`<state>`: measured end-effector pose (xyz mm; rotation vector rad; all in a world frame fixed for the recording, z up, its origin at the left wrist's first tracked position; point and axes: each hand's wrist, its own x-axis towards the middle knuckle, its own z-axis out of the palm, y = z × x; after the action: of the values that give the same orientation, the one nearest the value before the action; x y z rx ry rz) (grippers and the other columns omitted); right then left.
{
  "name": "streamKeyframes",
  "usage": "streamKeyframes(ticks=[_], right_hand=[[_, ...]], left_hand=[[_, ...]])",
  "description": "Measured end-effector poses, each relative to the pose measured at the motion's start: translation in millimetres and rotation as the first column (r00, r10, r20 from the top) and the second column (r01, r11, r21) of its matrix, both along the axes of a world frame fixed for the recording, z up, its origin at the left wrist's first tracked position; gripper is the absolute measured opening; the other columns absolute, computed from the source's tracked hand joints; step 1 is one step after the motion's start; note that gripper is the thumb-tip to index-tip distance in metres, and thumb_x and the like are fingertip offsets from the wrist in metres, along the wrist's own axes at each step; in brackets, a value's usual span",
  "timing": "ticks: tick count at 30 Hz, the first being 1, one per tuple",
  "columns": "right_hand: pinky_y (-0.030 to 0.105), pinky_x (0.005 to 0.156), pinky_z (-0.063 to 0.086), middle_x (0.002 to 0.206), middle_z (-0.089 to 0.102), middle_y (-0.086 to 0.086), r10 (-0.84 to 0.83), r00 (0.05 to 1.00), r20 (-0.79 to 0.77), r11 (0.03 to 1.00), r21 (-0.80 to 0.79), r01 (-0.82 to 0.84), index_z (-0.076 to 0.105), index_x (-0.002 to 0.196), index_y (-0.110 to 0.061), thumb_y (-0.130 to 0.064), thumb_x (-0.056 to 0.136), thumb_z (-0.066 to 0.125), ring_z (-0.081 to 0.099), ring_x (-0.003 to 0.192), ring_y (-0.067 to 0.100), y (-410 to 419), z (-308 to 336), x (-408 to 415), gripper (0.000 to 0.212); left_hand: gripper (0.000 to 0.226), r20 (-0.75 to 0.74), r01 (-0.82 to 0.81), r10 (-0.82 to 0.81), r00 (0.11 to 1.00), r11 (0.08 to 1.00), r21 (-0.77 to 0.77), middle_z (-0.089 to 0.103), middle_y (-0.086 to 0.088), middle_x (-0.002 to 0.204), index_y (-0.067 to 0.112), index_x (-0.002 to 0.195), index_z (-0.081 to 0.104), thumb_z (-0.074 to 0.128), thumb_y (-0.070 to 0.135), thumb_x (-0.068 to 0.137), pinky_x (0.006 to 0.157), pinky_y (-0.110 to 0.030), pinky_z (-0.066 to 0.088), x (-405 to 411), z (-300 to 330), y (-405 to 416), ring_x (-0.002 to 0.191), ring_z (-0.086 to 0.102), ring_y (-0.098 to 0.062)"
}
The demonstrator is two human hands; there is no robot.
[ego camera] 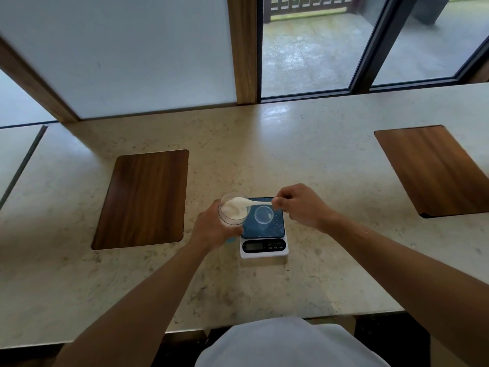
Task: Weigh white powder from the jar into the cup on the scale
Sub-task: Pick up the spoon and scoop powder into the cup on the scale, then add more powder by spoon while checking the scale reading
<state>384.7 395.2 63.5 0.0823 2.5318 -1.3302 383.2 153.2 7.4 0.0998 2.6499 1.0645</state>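
My left hand (211, 229) grips a clear jar (232, 211) holding white powder, lifted and tilted just left of the scale. My right hand (299, 206) pinches the handle of a white spoon (254, 202). The spoon's bowl, heaped with powder, rests at the jar's mouth. A small clear cup (263, 214) stands on the scale (263, 242), on its dark blue platform, below the spoon's handle. The cup looks empty. The scale's display faces me and I cannot read it.
The pale stone counter (264, 144) carries two inset wooden panels, one at the left (143, 200) and one at the far right (434, 170). Windows and a wooden post rise behind the counter. Something blue (230, 240) peeks out under my left hand.
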Motion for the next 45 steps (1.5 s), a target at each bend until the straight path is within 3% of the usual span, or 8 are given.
streamKeyframes(ticks=[3,10,14,19,25,32,39,45], right_hand=[[0.029,0.056,0.043,0.061,0.063,-0.008,-0.021,1.000,-0.008,1.000,-0.008,0.021,0.073,0.071,-0.019,-0.024,0.091,0.061,0.052,0.055,0.009,7.2,-0.1,2.5,0.024],[0.036,0.061,0.044,0.070,0.067,0.008,-0.051,0.999,0.009,0.999,0.014,0.051,0.074,0.076,-0.015,-0.022,0.093,0.059,0.053,0.061,0.018,22.6,-9.8,6.8,0.024],[0.035,0.060,0.043,0.063,0.062,0.000,-0.059,0.998,0.030,0.998,0.023,0.058,0.072,0.070,-0.022,-0.019,0.093,0.059,0.051,0.057,0.015,27.1,-16.4,10.4,0.026],[0.034,0.060,0.041,0.060,0.059,-0.003,-0.068,0.995,0.079,0.997,0.036,0.066,0.070,0.067,-0.020,-0.016,0.093,0.059,0.048,0.054,0.014,28.6,-25.6,13.9,0.028],[0.029,0.058,0.038,0.060,0.057,-0.001,-0.103,0.988,0.118,0.993,0.077,0.094,0.067,0.068,-0.018,-0.013,0.093,0.059,0.047,0.054,0.014,28.7,-42.5,16.1,0.027],[0.028,0.054,0.037,0.065,0.062,0.003,-0.125,0.985,0.118,0.975,0.197,0.101,0.071,0.075,-0.015,-0.016,0.093,0.058,0.050,0.058,0.016,27.7,-57.4,14.4,0.023],[0.024,0.049,0.031,0.063,0.059,-0.004,-0.120,0.989,0.084,0.959,0.269,0.093,0.067,0.076,-0.016,-0.017,0.095,0.056,0.051,0.056,0.009,19.3,-59.6,10.5,0.022],[0.026,0.047,0.037,0.063,0.060,-0.002,-0.085,0.996,0.001,0.936,0.342,0.079,0.068,0.080,-0.010,-0.017,0.096,0.054,0.053,0.055,0.012,14.3,-62.6,12.4,0.023]], left_hand=[[0.084,0.011,-0.004,0.004,1.000,1.000,0.014,0.064,0.007,0.131,0.030,0.141,0.049,0.090,0.040,0.069,0.101,-0.040,0.054,0.2,1.5,-0.2,0.116,0.062,-0.017],[0.083,0.019,-0.078,0.077,0.997,0.997,0.016,0.066,0.003,0.129,0.025,0.140,0.052,0.092,0.037,0.068,0.099,-0.037,0.051,6.2,0.8,-4.3,0.114,0.062,-0.019],[0.084,0.028,-0.103,0.103,0.994,0.994,0.017,0.067,0.006,0.125,0.027,0.138,0.053,0.093,0.039,0.065,0.091,-0.030,0.048,8.2,-3.6,-11.5,0.110,0.063,-0.017],[0.079,0.041,-0.127,0.127,0.991,0.992,0.003,0.069,0.009,0.117,0.031,0.132,0.056,0.092,0.040,0.062,0.092,-0.034,0.053,8.7,-8.4,-20.1,0.105,0.065,-0.016],[0.078,0.040,-0.148,0.147,0.988,0.989,0.025,0.068,0.013,0.109,0.031,0.129,0.058,0.092,0.038,0.059,0.077,-0.019,0.044,12.5,-10.3,-27.6,0.098,0.065,-0.012],[0.078,0.038,-0.140,0.140,0.989,0.990,0.007,0.068,0.013,0.109,0.032,0.129,0.057,0.091,0.040,0.059,0.080,-0.025,0.048,15.9,-11.8,-33.5,0.098,0.064,-0.012],[0.080,0.043,-0.131,0.131,0.990,0.991,-0.017,0.069,0.008,0.114,0.028,0.132,0.056,0.091,0.040,0.061,0.091,-0.037,0.055,15.4,-12.7,-36.9,0.103,0.065,-0.017],[0.079,0.046,-0.124,0.124,0.991,0.992,-0.011,0.069,0.008,0.115,0.029,0.132,0.056,0.091,0.040,0.062,0.093,-0.039,0.056,16.5,-12.1,-37.1,0.104,0.065,-0.018]])
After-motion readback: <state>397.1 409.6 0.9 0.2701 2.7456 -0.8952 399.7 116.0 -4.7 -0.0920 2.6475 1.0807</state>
